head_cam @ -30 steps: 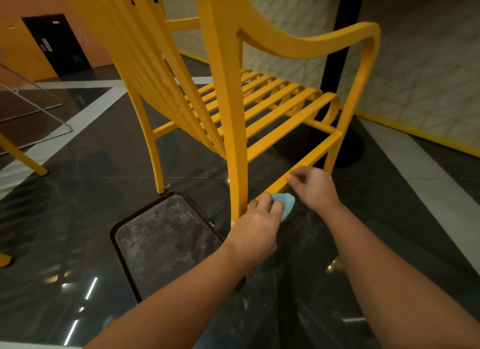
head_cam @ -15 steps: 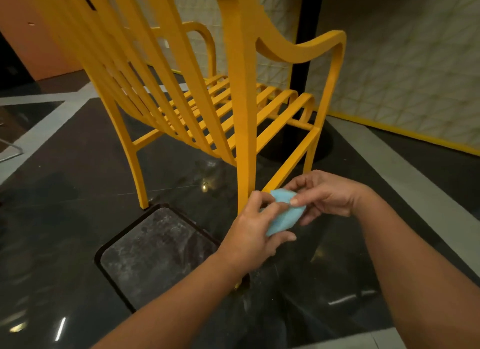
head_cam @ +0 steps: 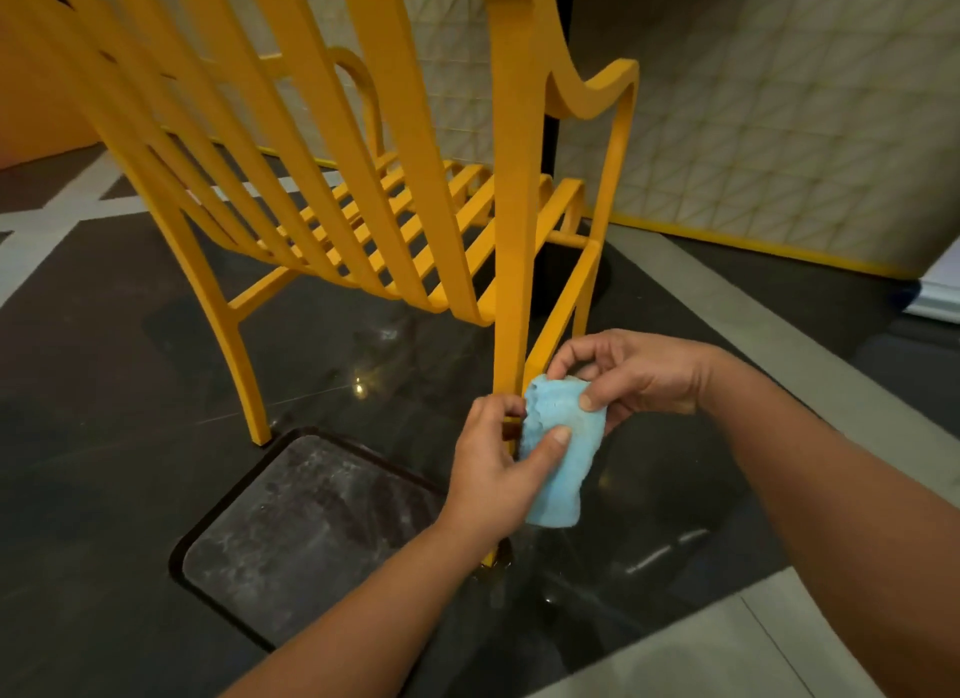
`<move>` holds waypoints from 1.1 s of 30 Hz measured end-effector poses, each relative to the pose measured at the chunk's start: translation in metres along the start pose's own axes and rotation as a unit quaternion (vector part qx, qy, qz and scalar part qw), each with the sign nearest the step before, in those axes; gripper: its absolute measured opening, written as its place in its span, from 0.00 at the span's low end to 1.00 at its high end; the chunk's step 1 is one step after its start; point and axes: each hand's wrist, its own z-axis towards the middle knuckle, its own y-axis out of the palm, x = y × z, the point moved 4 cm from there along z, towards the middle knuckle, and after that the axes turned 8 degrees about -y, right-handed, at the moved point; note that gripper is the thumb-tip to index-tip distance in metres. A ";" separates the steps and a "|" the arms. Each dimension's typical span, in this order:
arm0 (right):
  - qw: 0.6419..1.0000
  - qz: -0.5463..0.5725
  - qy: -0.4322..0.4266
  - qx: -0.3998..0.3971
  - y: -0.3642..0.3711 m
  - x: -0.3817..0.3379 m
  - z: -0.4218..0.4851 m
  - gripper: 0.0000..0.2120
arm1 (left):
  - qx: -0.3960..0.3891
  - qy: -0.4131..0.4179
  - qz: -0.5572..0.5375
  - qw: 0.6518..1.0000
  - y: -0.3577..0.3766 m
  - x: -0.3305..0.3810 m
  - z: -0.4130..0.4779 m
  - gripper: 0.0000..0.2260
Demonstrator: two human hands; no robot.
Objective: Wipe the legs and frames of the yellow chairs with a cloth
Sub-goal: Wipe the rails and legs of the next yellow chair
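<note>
— Where's the cloth?
— Centre frame: the light blue cloth (head_cam: 558,455) is pinched by both the left hand (head_cam: 498,468) and right hand (head_cam: 631,377), against the yellow chair (head_cam: 363,188)'s rear leg (head_cam: 511,229).
— And the leg's foot?
— Mostly hidden behind the left wrist; the chair's top is cut off.

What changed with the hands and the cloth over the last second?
The right hand left the chair's side rail and took hold of the blue cloth, which now hangs unfolded between both hands. The left hand kept its grip. The yellow chair stayed put.
</note>
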 end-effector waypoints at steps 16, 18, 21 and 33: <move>0.986 -0.100 -0.081 0.108 0.042 -0.041 0.007 0.09 | -0.071 0.072 -0.071 0.992 -0.047 0.030 0.005 0.08; 0.979 -0.097 -0.112 0.142 0.047 -0.042 0.003 0.07 | -0.070 0.063 -0.083 0.992 -0.046 0.028 0.005 0.11; 0.974 -0.104 -0.129 0.154 0.054 -0.038 0.003 0.04 | -0.051 0.051 -0.077 0.994 -0.046 0.026 0.004 0.14; 0.922 -0.285 -0.125 0.232 0.053 -0.025 0.013 0.09 | 0.059 0.067 -0.029 0.996 -0.059 0.007 -0.002 0.13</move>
